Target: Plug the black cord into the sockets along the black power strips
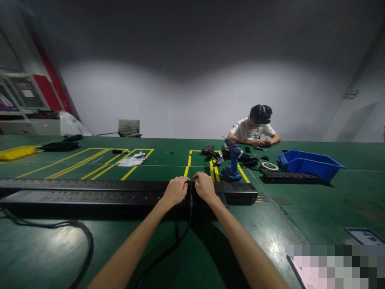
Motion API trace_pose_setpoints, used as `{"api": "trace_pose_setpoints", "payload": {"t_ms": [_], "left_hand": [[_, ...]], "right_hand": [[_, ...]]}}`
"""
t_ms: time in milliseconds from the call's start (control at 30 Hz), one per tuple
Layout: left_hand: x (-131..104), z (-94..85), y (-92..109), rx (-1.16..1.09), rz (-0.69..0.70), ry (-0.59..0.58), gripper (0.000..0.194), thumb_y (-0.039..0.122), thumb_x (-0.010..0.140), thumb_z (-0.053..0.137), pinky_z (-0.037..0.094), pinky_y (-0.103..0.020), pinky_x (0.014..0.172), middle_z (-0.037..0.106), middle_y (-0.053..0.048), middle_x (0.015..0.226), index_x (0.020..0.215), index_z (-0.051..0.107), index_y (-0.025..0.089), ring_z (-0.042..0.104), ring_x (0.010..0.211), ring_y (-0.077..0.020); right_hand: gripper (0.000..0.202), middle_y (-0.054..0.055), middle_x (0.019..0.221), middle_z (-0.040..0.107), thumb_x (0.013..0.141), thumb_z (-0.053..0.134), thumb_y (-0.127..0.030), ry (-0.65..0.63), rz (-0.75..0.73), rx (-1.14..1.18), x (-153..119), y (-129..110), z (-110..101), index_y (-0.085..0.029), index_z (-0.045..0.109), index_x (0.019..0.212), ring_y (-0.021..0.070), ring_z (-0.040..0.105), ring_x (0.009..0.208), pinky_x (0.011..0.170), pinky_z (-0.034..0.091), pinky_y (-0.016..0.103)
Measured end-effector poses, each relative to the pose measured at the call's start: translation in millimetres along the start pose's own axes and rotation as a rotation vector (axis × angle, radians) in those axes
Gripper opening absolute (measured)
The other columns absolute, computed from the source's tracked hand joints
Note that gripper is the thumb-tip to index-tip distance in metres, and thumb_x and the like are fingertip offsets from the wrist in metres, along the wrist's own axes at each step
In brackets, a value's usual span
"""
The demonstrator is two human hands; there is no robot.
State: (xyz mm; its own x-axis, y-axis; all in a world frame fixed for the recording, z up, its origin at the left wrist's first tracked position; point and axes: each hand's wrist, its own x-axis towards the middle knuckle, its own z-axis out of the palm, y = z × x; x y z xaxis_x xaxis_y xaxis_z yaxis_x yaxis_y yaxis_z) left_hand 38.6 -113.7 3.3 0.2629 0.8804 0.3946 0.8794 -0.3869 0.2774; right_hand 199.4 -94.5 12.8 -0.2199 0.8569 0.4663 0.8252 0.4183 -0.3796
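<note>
Two long black power strips lie side by side across the table: a rear power strip [240, 193] and a front power strip [90, 197] with rows of sockets and small red marks. My left hand [177, 189] is closed over the front strip near its right end, fingers curled inward. Beside it, my right hand [205, 186] is closed too, its fingertips close to the left ones. A thick black cable [190, 212] comes up between both hands and bends down toward me. What the fingers pinch is hidden behind the hands.
A blue cordless drill [234, 158] stands beyond the strips, near black parts. Right of it are a tape roll [270, 166], a short black strip [288, 176] and a blue bin [309, 163]. Another person [255, 126] sits opposite. A loose cable [88, 241] curves at left.
</note>
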Motion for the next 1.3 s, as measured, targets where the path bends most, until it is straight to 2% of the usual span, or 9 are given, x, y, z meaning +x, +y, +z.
{"api": "trace_pose_setpoints", "payload": {"t_ms": [300, 600, 900, 1300], "left_hand": [[-1, -4.3, 4, -0.011, -0.014, -0.03, 0.026, 0.023, 0.09, 0.042, 0.039, -0.033, 0.094, 0.065, -0.005, 0.104, 0.108, 0.06, 0.023, 0.057, 0.1, -0.0194], [-1, -11.1, 9, -0.005, -0.054, -0.06, 0.025, 0.023, 0.09, 0.041, 0.04, -0.034, 0.092, 0.065, -0.006, 0.102, 0.105, 0.061, 0.023, 0.058, 0.099, -0.0199], [-1, -10.2, 8, 0.005, -0.035, -0.041, 0.025, 0.024, 0.09, 0.042, 0.039, -0.034, 0.092, 0.066, -0.006, 0.102, 0.106, 0.061, 0.023, 0.058, 0.099, -0.0202], [-1, -11.4, 9, 0.022, -0.05, -0.037, 0.027, 0.026, 0.09, 0.042, 0.041, -0.035, 0.092, 0.066, -0.005, 0.104, 0.106, 0.063, 0.024, 0.059, 0.099, -0.0212]], "right_hand": [[0.026, 0.005, 0.099, 0.067, 0.082, 0.044, -0.017, -0.01, 0.243, 0.066, 4, 9, 5, -0.022, 0.067, 0.09, 0.019, 0.056, 0.092, 0.085, 0.029, 0.033], [0.031, 0.002, 0.101, 0.068, 0.08, 0.041, -0.014, -0.097, 0.27, 0.165, 5, 13, 4, -0.025, 0.068, 0.094, 0.0196, 0.057, 0.098, 0.094, 0.026, 0.037], [0.034, -0.003, 0.099, 0.069, 0.078, 0.041, -0.013, -0.074, 0.299, 0.258, 7, 15, 4, -0.028, 0.068, 0.091, 0.0176, 0.058, 0.1, 0.095, 0.029, 0.035], [0.032, -0.002, 0.099, 0.069, 0.078, 0.042, -0.014, -0.09, 0.269, 0.236, 7, 16, 5, -0.028, 0.068, 0.091, 0.0194, 0.058, 0.099, 0.093, 0.03, 0.036]]}}
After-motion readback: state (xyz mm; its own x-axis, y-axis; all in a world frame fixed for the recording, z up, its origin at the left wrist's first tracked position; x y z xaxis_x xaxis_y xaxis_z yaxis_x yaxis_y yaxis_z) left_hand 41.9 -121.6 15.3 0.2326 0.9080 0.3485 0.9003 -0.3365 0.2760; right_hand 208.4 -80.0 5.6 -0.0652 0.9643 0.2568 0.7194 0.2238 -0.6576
